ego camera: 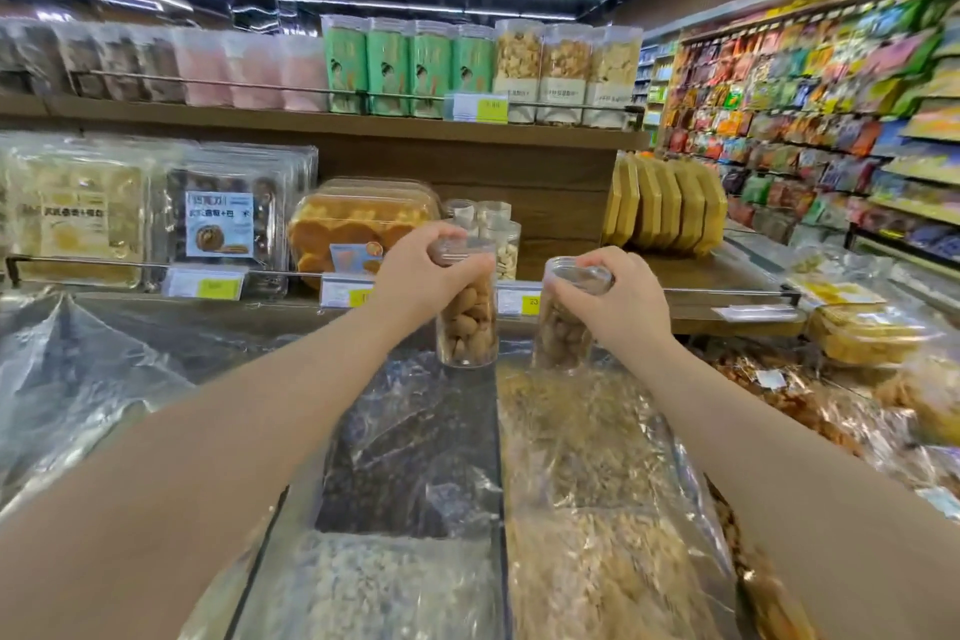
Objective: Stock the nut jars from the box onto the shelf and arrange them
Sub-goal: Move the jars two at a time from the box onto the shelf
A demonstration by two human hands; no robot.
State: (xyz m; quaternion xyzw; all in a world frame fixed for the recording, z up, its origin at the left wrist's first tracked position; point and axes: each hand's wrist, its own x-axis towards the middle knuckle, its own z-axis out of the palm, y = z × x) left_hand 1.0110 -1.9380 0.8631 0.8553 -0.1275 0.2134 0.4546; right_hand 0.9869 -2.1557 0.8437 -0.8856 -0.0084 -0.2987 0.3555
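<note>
My left hand (423, 276) grips the lid end of a clear jar of almonds (467, 327), held upright in the air in front of the lower shelf. My right hand (618, 296) grips the top of a second clear nut jar (561, 333), tilted slightly, just right of the first. Both jars hang above the covered bulk bins. On the lower wooden shelf (696, 270), behind my left hand, stand a few clear jars of pale nuts (498, 237). The box is not in view.
Bulk bins under plastic film (571, 457) fill the foreground. On the lower shelf sit a plastic tub of orange snacks (353, 224), flat packs at left, and yellow boxes (670, 208) at right. Green and clear canisters (467, 62) line the upper shelf. A snack wall (810, 120) runs right.
</note>
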